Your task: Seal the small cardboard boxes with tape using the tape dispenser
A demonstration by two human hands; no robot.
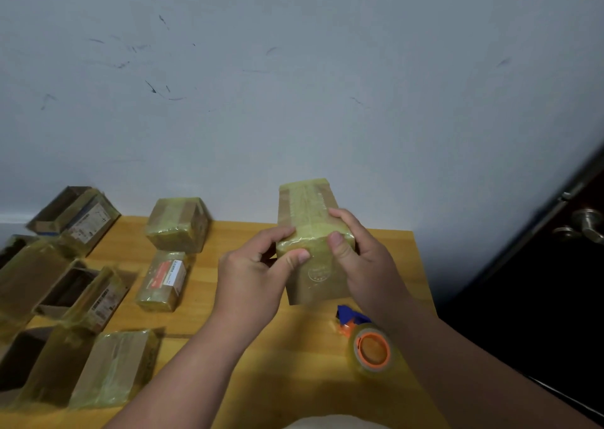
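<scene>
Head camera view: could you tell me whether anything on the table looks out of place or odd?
Mostly tidy. On the left, open boxes lie tilted and overlapping rather than stacked. The tape dispenser lies idle near the right arm while both hands hold the taped box.

My bench (294,379) is a yellow wood-grain surface; its far edge meets the wall (294,85). The wall behind the bench is pale grey-blue and carries scattered dark scuff marks, most of them above the bench's left half. To the right of the bench stands a dark door (539,297) fitted with a silver lever handle (588,224).
</scene>
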